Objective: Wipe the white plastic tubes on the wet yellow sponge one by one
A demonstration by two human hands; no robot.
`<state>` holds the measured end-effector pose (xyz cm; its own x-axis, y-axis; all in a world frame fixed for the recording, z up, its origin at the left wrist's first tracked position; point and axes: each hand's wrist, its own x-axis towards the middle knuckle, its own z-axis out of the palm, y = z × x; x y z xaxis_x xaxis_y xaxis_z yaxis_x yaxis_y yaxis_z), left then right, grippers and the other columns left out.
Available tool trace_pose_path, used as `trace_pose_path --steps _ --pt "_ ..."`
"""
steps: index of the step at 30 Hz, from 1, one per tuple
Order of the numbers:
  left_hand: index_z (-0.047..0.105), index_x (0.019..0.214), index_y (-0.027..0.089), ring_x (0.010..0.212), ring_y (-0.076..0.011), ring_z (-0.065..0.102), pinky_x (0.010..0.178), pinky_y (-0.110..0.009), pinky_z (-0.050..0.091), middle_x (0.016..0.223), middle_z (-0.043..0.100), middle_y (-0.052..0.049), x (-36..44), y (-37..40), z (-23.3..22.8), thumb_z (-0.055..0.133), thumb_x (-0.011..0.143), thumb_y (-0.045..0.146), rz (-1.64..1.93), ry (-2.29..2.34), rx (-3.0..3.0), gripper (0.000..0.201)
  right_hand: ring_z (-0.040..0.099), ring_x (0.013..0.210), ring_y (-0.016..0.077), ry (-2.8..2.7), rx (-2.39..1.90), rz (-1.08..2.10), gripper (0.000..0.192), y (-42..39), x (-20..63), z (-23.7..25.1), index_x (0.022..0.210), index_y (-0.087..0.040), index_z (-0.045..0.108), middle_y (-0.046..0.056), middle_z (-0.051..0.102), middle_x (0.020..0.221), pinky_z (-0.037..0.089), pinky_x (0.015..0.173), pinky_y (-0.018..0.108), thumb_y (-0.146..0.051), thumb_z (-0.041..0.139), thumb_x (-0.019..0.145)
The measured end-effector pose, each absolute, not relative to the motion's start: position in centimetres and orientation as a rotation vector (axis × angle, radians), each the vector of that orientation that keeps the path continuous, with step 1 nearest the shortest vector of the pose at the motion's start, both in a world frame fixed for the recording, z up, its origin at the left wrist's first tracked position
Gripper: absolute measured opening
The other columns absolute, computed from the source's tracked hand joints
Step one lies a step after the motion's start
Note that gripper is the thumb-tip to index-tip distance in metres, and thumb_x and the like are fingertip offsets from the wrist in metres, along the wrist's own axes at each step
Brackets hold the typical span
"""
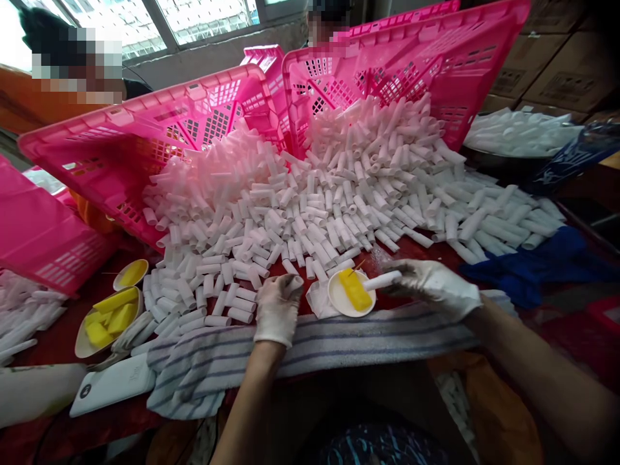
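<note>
My left hand [276,313], in a white work glove, is closed around a short white plastic tube [295,282] whose end shows at the fingertips. My right hand [433,287], in a glove with dark grime on the fingers, grips a longer white tube [383,280]. That tube points left, its tip over the edge of a small white dish [334,302] and close to the yellow block [356,292] lying in it. From the block sticks a thin brown stick. I cannot tell whether tube and block touch. Just beyond both hands lies a large heap of white tubes [310,206].
Two tilted pink crates [165,119] spill the tubes onto a red tabletop. A striped towel [358,342] runs along the front edge. Left lie a bowl of yellow pieces [82,345] and a white power bank [113,385]; right, a blue cloth [542,268]. Two people are beyond the crates.
</note>
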<state>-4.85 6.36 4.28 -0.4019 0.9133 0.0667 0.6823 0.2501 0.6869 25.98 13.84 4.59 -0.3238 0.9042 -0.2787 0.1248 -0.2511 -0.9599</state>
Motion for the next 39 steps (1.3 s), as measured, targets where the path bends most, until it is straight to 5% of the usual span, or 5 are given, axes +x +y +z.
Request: trace_pose_path --steps 9,21,28,34,39 --pt "0.064 0.108 0.018 0.103 -0.0228 0.068 0.101 -0.038 0.051 0.109 0.073 -0.009 -1.4 6.7 2.7 0.07 0.081 0.031 1.177 1.609 0.945 0.031 0.071 0.098 0.0251 -1.667 -1.147 1.309 0.042 14.2 22.7 -0.5 0.095 -0.02 0.074 0.008 0.075 0.101 0.057 0.097 0.04 -0.057 0.076 0.077" --pt "0.064 0.123 0.017 0.111 -0.0243 0.068 0.098 -0.035 0.054 0.123 0.07 -0.011 -0.8 6.5 1.3 0.064 0.09 0.052 1.131 1.662 0.982 0.048 0.073 0.1 0.0256 -1.784 -1.104 1.173 0.035 12.3 23.8 -1.4 0.105 -0.024 0.074 0.007 0.075 0.108 0.06 0.096 0.042 -0.053 0.067 0.088" --pt "0.064 0.125 0.016 0.123 -0.0264 0.063 0.111 -0.039 0.046 0.129 0.068 -0.014 -1.1 6.3 1.4 0.061 0.093 0.048 1.046 1.737 1.09 0.045 0.07 0.109 0.0271 -1.795 -1.13 1.146 0.039 11.1 23.8 -1.3 0.12 -0.023 0.072 0.008 0.073 0.118 0.057 0.103 0.044 -0.045 0.07 0.088" --pt "0.066 0.121 0.015 0.118 -0.0257 0.065 0.108 -0.039 0.046 0.124 0.07 -0.014 -0.5 6.2 2.8 0.062 0.093 0.041 1.043 1.755 1.065 0.038 0.071 0.088 0.0256 -1.853 -1.117 1.065 0.026 10.5 23.7 -1.1 0.1 -0.024 0.077 0.008 0.07 0.094 0.061 0.086 0.043 -0.045 0.071 0.087" --pt "0.07 0.114 0.014 0.107 -0.0243 0.068 0.103 -0.036 0.05 0.11 0.074 -0.011 0.0 5.8 4.2 0.071 0.087 0.027 1.026 1.774 1.003 0.029 0.068 0.112 0.0281 -1.784 -1.244 1.172 0.039 10.1 23.8 -0.8 0.121 -0.022 0.072 0.009 0.072 0.119 0.055 0.105 0.044 -0.044 0.068 0.089"
